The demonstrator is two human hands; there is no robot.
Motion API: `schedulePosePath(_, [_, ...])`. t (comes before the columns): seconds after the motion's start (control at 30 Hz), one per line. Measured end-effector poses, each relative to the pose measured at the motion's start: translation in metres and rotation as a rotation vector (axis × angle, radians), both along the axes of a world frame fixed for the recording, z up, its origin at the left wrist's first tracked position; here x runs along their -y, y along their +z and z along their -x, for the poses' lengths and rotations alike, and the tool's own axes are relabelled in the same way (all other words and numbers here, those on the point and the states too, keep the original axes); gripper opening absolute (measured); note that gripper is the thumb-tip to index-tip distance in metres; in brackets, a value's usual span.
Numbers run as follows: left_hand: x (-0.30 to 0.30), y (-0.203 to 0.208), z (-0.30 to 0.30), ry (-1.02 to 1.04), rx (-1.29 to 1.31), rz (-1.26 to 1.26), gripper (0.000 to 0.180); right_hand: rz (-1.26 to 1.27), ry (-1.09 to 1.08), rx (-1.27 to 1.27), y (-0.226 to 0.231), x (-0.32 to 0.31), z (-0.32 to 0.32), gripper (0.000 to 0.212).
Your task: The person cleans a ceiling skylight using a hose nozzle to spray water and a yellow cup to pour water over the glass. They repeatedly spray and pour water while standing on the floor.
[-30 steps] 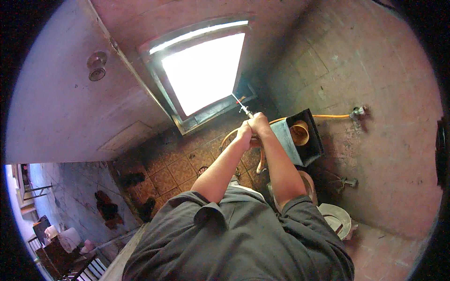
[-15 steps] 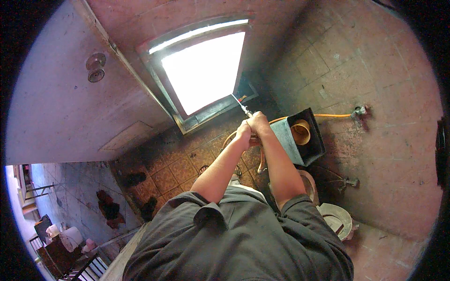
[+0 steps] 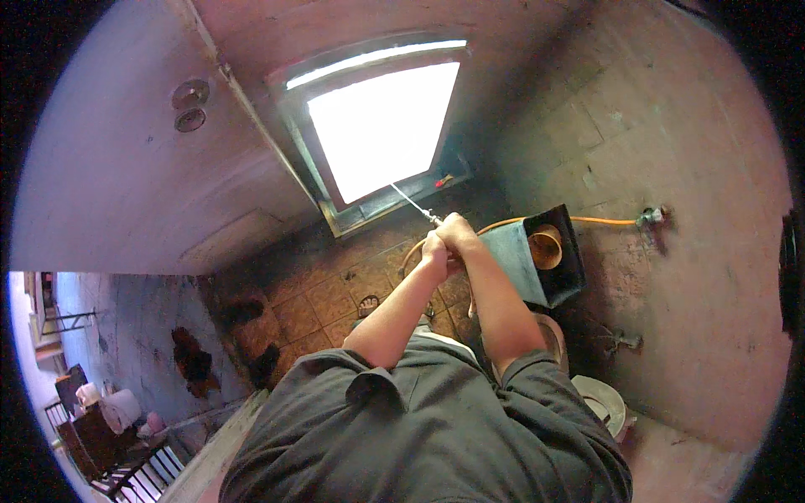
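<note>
Both my hands are closed together in front of me. My right hand (image 3: pixel 457 232) wraps the back of a metal spray nozzle (image 3: pixel 432 218), and my left hand (image 3: pixel 433 253) is pressed against it from below and the left. Part of the grip is hidden by my fingers. A thin white jet of water (image 3: pixel 408 198) leaves the nozzle tip toward the bright window (image 3: pixel 381 134). An orange hose (image 3: pixel 503 224) runs behind my right hand and on to a tap (image 3: pixel 654 216) on the right wall.
Right of my forearms stands a dark open bin (image 3: pixel 563 281) holding a yellowish cup (image 3: pixel 545 247). A second tap (image 3: pixel 625 342) and a toilet (image 3: pixel 604 401) are nearby. A small red-tipped object (image 3: pixel 444 180) lies on the window ledge. Brown tiles (image 3: pixel 327 303) cover the floor. A doorknob (image 3: pixel 190 119) is at left.
The view has shifted, so the window and wall appear farther right. My nozzle now points more to the left, and the jet meets the window's lower edge farther left.
</note>
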State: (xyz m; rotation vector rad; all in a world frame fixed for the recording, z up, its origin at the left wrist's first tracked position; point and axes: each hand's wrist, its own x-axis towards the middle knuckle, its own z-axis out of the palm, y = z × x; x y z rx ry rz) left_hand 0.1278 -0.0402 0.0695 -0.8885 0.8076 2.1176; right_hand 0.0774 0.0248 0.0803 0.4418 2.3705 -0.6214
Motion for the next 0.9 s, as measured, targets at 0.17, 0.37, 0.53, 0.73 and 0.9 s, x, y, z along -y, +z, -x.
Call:
schedulePosePath(0.17, [0.025, -0.023, -0.004, 0.108, 0.173, 0.015, 0.039, 0.052, 0.058, 0.071, -0.006, 0.036, -0.004, 0.028])
schedulePosePath(0.37, [0.054, -0.033, -0.011, 0.243, 0.205, -0.028, 0.047, -0.003, 0.203, 0.048, -0.027, 0.073, -0.005, 0.03])
schedulePosePath(0.53, [0.065, -0.068, -0.017, 0.301, 0.193, -0.138, 0.049, -0.006, 0.299, 0.062, -0.037, 0.089, -0.008, 0.029])
schedulePosePath(0.73, [0.063, -0.06, -0.02, 0.236, 0.21, -0.143, 0.045, -0.041, 0.295, 0.023, -0.051, 0.084, -0.011, 0.031])
schedulePosePath(0.9, [0.043, -0.087, -0.015, 0.129, 0.315, -0.097, 0.046, -0.09, 0.27, 0.015, -0.056, 0.064, -0.01, 0.031])
